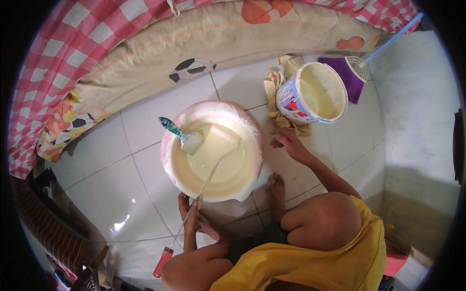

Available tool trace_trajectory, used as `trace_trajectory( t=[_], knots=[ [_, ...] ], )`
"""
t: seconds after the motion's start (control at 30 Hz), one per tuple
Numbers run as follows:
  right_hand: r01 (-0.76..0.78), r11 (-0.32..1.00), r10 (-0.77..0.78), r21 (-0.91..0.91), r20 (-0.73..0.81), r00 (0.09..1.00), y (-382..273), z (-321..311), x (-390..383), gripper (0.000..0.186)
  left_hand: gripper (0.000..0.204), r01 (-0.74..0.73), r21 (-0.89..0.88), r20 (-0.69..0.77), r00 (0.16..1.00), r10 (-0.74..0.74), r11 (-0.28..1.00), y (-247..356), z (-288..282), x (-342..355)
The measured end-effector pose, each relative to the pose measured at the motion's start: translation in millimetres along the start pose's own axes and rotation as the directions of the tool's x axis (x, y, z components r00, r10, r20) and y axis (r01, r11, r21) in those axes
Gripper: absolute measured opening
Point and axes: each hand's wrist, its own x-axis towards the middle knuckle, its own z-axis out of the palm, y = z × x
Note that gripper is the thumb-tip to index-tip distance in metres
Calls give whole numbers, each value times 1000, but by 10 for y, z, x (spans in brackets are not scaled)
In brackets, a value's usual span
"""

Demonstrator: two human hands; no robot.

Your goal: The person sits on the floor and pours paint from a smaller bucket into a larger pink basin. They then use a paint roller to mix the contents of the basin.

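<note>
A wide pinkish basin (pixel 170 167) on the tiled floor holds cream-coloured paint. A flat paintbrush (pixel 171 127) with a green and white handle leans on its far-left rim, its bristles in the paint. Also in the basin lies the head of a paint roller (pixel 224 134), coated in cream. The roller's wire rod crosses the near rim, and its red handle sticks out beyond it. My left hand (pixel 188 209) grips that near rim, with the rod passing over it. To the right of the basin, my right hand (pixel 287 141) hovers with loosely bent fingers, holding nothing.
A white paint bucket (pixel 292 104) with cream residue stands at the far right on crumpled brown paper (pixel 303 130). Behind it is a purple broom (pixel 350 80) with a blue stick. A patterned cloth (pixel 145 63) hangs along the far side, and a wall (pixel 412 121) borders the right.
</note>
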Motion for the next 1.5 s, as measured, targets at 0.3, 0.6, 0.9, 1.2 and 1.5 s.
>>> trace_trajectory(
  t=[0.3,0.6,0.9,1.2,1.5],
  knots=[
    [-16,970,8,243,35,999,-414,64,581,62,41,70,-325,-94,990,-105,943,13,130,206],
    [-146,964,104,220,191,976,-605,193,860,71,62,200,-432,-60,967,-249,879,57,79,348],
    [-254,886,160,387,258,953,-597,75,846,71,60,244,-522,151,969,-193,817,69,-32,470],
    [-213,968,208,136,49,977,-7,-52,-6,37,78,296,-462,154,955,-253,836,325,116,444],
    [-46,992,26,-115,-169,985,259,-188,-263,33,76,274,-408,146,961,-233,871,282,88,410]
  ],
)
